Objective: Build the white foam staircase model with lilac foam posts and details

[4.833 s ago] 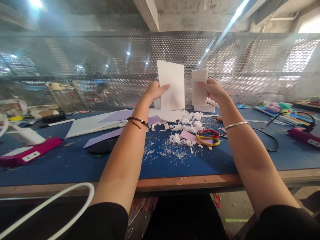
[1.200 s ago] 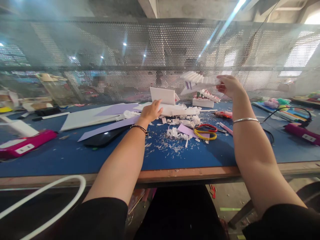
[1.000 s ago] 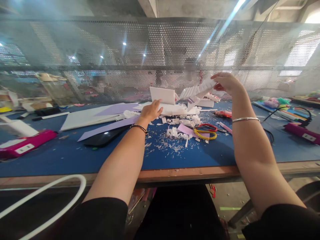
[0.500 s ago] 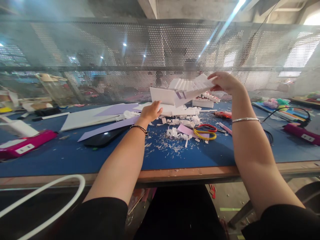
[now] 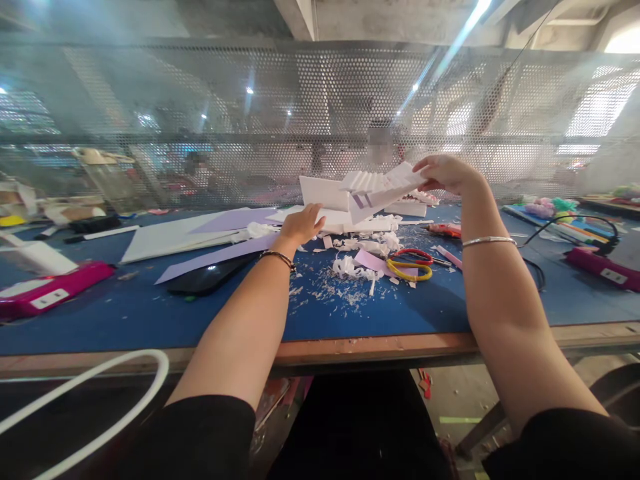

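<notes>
My right hand (image 5: pixel 443 175) pinches the ribbed white piece (image 5: pixel 383 187) by its right edge, presumably to avoid crushing it. The piece is tilted above the blue table (image 5: pixel 400 317), its left end meeting the upright white panel (image 5: pixel 324 193) in my view; contact is unconfirmed. My left hand (image 5: pixel 301 225) lies at the white base (image 5: pixel 336 217), probably steadying it; I cannot tell whether it grips. Scissors (image 5: pixel 424 269) lie nearer, partly over pink paper (image 5: pixel 371 260), clear of both hands.

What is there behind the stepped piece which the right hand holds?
Beyond the stepped piece are a white block, a red-speckled item and the mesh screen. The piece covers part of each; those parts cannot be seen.
</notes>
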A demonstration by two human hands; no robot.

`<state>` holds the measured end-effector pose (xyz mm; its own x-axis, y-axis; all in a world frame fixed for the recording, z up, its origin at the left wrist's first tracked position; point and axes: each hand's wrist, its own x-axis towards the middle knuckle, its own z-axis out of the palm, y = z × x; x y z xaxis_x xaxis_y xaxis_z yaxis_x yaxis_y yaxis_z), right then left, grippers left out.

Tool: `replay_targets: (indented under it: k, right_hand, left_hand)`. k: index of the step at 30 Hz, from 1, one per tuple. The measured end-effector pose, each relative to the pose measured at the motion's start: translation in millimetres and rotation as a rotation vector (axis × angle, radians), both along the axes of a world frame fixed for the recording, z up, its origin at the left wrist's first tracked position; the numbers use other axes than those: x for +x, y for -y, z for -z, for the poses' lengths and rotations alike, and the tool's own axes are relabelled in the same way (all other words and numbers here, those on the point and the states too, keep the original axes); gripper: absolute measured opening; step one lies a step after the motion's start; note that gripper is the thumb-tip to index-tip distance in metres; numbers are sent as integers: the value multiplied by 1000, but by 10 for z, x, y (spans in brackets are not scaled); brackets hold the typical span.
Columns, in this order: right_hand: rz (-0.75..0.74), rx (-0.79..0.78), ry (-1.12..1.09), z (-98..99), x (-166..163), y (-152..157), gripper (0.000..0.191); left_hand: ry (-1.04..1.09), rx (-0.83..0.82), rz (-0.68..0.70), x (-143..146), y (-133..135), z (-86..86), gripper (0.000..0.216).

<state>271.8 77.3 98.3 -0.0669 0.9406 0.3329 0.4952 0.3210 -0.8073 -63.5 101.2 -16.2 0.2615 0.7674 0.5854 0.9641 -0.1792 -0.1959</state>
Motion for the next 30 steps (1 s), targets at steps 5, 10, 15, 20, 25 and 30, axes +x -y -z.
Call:
replay_targets:
  k: [5,10,15,20,25,30]
  right_hand:
    - [-32,-1,-36,-2,-3,-2,20]
    - [-32,-3,-48,-4,-7,9,18]
    - [-62,-9,-155,18,-66,-22,31]
    - [-191,27,-276,68,-167,-39,75]
    - [-320,-11,-218,83,-233,42,96]
    - [-341,-150,83,81,-250,87,78]
  left_hand:
    - [32,-21,21,-7,-1,-7,45]
    - [107,-35,85,-19,-4,0,44]
    - [315,-3,179,47,-66,-88,35]
    - [700,-80,337,275,-241,-291,52]
    - [1123,-229,565,437,-360,-486,46]
    - [1455,-126,625,360,-430,-642,28]
